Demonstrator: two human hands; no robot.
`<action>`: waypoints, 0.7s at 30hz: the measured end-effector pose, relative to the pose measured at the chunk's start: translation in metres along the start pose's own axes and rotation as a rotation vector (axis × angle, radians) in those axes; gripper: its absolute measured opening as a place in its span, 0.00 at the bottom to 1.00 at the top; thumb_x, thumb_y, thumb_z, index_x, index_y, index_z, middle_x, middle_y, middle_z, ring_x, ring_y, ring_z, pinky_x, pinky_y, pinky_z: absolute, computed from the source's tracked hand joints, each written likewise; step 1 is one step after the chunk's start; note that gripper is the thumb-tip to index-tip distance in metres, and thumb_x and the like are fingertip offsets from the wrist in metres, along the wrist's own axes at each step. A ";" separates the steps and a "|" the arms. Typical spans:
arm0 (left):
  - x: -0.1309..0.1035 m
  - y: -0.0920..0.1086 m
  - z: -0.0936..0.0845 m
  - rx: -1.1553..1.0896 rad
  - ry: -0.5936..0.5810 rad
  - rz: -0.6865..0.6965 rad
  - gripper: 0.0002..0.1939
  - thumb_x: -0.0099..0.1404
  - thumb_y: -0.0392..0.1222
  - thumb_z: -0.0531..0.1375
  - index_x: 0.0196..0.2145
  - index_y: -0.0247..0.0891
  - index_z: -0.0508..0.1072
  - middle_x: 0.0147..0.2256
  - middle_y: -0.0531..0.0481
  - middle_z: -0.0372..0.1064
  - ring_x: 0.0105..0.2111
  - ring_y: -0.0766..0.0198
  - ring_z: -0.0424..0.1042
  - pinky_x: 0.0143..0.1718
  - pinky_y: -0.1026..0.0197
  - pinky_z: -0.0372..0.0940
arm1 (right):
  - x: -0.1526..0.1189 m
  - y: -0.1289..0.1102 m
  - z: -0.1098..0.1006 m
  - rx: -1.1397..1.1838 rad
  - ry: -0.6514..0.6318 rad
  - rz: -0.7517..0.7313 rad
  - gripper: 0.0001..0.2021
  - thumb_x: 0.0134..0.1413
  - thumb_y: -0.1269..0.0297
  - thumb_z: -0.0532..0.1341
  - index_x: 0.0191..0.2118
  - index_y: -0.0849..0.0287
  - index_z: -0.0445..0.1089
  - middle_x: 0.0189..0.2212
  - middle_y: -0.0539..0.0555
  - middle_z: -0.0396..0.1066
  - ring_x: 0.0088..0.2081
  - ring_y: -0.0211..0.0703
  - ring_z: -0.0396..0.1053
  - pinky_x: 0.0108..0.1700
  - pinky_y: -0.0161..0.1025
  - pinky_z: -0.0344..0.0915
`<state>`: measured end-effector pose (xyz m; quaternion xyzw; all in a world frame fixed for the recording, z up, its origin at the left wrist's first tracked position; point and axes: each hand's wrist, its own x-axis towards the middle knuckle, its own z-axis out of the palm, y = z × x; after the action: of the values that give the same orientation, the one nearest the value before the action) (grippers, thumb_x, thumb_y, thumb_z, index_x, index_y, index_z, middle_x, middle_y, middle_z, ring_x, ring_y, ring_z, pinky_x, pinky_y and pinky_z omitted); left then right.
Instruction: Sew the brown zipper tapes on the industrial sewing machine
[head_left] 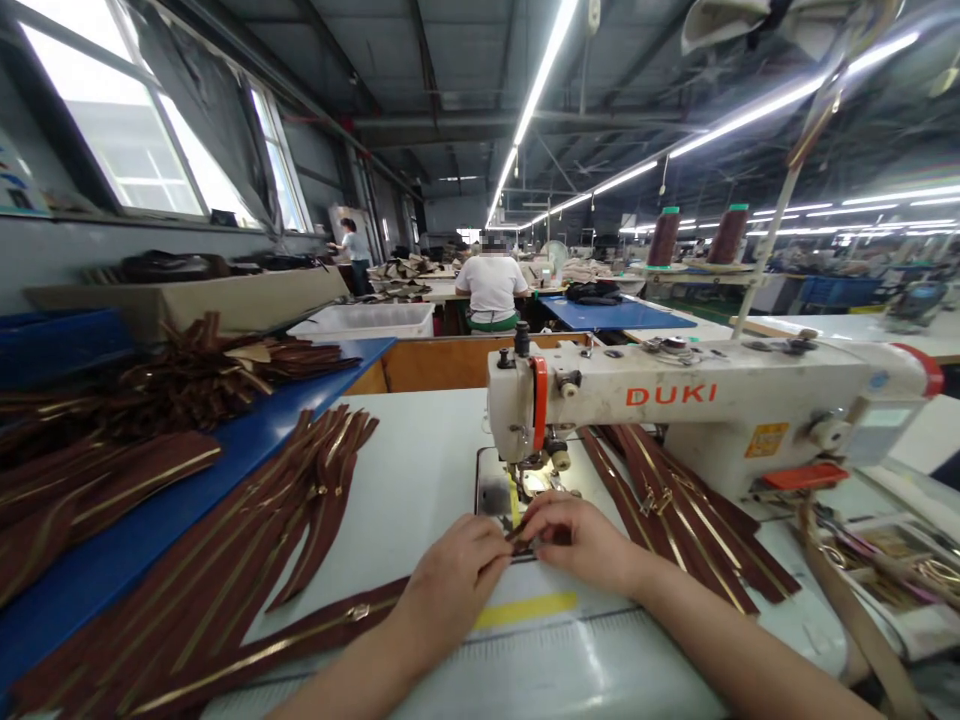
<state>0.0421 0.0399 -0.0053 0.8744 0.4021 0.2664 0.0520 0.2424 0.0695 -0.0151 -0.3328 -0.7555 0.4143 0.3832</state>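
Note:
A brown zipper with gold teeth and a metal pull runs from the lower left of the table in under my left hand. That hand is closed, its fingertips pinching the zipper's end just in front of the needle area. My right hand is closed at the same end, thumb and fingers pressed on the brown tape. Both hands lie close together before the presser foot of the white sewing machine. The exact grip of the fingertips is partly hidden.
Several brown zippers lie spread at left, and more zippers fan out behind the needle. A blue board holds further bundles. Thread cones stand at the back right. A tray of small parts sits right. A person sits ahead.

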 end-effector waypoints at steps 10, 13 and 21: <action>0.001 0.000 -0.001 -0.124 -0.001 -0.057 0.10 0.64 0.33 0.54 0.32 0.39 0.75 0.32 0.50 0.71 0.36 0.61 0.70 0.39 0.58 0.67 | 0.001 0.000 0.002 -0.324 0.076 -0.033 0.08 0.47 0.79 0.63 0.26 0.59 0.74 0.29 0.50 0.68 0.35 0.38 0.67 0.40 0.34 0.62; 0.001 -0.002 -0.003 -0.166 -0.004 -0.083 0.11 0.64 0.34 0.53 0.32 0.39 0.75 0.33 0.49 0.72 0.37 0.61 0.70 0.40 0.58 0.67 | 0.001 -0.004 0.000 -0.383 0.061 -0.044 0.07 0.50 0.78 0.62 0.27 0.60 0.73 0.29 0.51 0.68 0.36 0.39 0.66 0.40 0.34 0.61; -0.001 -0.009 -0.002 -0.206 -0.001 -0.091 0.13 0.62 0.32 0.52 0.36 0.41 0.76 0.34 0.49 0.73 0.37 0.61 0.71 0.40 0.58 0.69 | 0.001 -0.005 0.003 -0.501 0.074 -0.014 0.06 0.52 0.75 0.61 0.27 0.60 0.71 0.26 0.50 0.67 0.35 0.40 0.64 0.39 0.35 0.59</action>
<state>0.0347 0.0450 -0.0068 0.8454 0.4120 0.3031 0.1539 0.2381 0.0671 -0.0120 -0.4271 -0.8223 0.1991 0.3190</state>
